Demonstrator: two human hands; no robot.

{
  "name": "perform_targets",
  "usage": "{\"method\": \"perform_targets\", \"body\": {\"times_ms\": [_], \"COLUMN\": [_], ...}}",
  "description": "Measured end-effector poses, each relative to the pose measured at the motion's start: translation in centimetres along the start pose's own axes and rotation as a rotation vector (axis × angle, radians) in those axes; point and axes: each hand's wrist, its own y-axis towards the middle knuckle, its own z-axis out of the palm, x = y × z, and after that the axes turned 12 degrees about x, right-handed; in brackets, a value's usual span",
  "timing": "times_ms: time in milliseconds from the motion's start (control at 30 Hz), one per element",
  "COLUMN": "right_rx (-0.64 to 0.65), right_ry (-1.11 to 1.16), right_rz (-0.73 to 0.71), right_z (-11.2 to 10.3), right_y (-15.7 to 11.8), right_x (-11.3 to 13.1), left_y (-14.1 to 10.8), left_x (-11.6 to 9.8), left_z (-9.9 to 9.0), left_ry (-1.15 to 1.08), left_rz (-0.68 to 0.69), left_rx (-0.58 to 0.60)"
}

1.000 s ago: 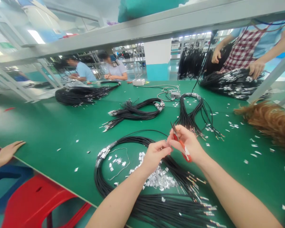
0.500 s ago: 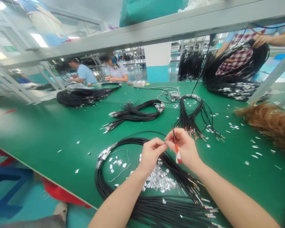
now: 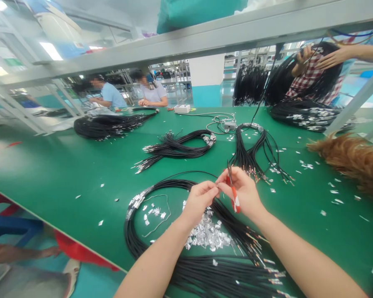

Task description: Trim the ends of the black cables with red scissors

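Note:
My left hand (image 3: 201, 199) is closed in a pinch, with its fingertips on the end of a thin black cable (image 3: 191, 171) that arcs up from a large coil. My right hand (image 3: 243, 188) meets it fingertip to fingertip and keeps small red-handled scissors (image 3: 235, 199) in its grip, dark blades pointing up. The cable's tip is mostly hidden between the fingers. Under both wrists lies the coil of black cables (image 3: 131, 231), wrapped in silvery tape (image 3: 139, 199) at its left. A heap of silver foil scraps (image 3: 209, 231) sits inside the coil.
Further back on the green table (image 3: 90, 174) lie a cable bundle (image 3: 186, 145) and a looped one (image 3: 247, 145). A brown fluffy thing (image 3: 351, 159) is at the right. A grey shelf beam (image 3: 186, 41) crosses overhead. Co-workers sit beyond; one handles cables (image 3: 325, 78) at the right.
My hands stay nearly in place, the scissors shifting slightly. The co-worker at the right has moved their hands on the cables. Another person's arm and leg have come into view at lower left.

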Motion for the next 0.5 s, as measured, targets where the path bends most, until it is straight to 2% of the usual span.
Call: {"method": "perform_targets", "body": {"times_ms": [167, 333, 500], "right_rx": [-0.054, -0.073, -0.076], "right_ry": [-0.028, 0.072, 0.044], "right_rz": [0.054, 0.107, 0.079], "right_z": [-0.20, -0.05, -0.02], "right_y": [0.00, 0.21, 0.29], "right_x": [0.14, 0.02, -0.43], "left_y": [0.12, 0.03, -0.09], "left_x": [0.13, 0.40, 0.29], "left_z": [0.01, 0.23, 0.11], "left_ry": [-0.025, -0.011, 0.078], "left_rz": [0.019, 0.052, 0.042], "left_rx": [-0.033, -0.095, -0.099]}}
